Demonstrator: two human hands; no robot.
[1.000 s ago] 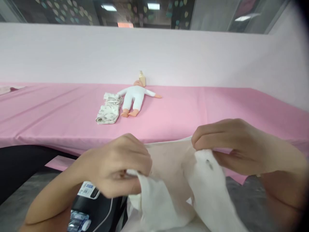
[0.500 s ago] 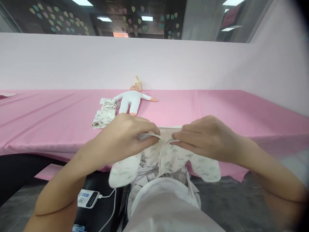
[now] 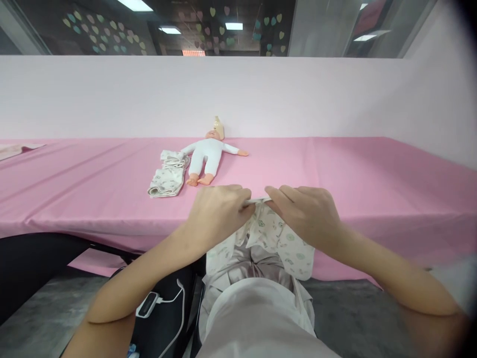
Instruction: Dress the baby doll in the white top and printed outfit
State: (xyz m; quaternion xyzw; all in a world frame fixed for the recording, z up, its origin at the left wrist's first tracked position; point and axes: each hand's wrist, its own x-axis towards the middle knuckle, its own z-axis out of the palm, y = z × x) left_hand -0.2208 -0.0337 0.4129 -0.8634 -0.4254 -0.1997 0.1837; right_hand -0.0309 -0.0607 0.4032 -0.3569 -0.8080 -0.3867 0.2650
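A small white baby garment (image 3: 265,226) with a faint green print hangs from both my hands, over my lap at the table's front edge. My left hand (image 3: 222,214) pinches its top edge on the left. On the right, my right hand (image 3: 305,211) grips the same edge, with a short taut strip of cloth between the two. The garment's sleeve-like parts hang down on either side, partly hidden behind my hands. Beyond, a baby doll (image 3: 208,154) in white lies on its back with arms spread. Folded printed cloths (image 3: 167,180) lie beside the doll.
A pink cloth (image 3: 357,184) covers the table. A pale yellow bottle (image 3: 218,128) stands behind the doll's head, near the white wall. At lower left, a white device (image 3: 147,305) with a cable rests on a black chair (image 3: 169,318).
My hands have turned knuckles-up and draw the garment's top edge into a straight line. The garment's side parts hang closer together. The view has shifted slightly, and the doll's feet now show.
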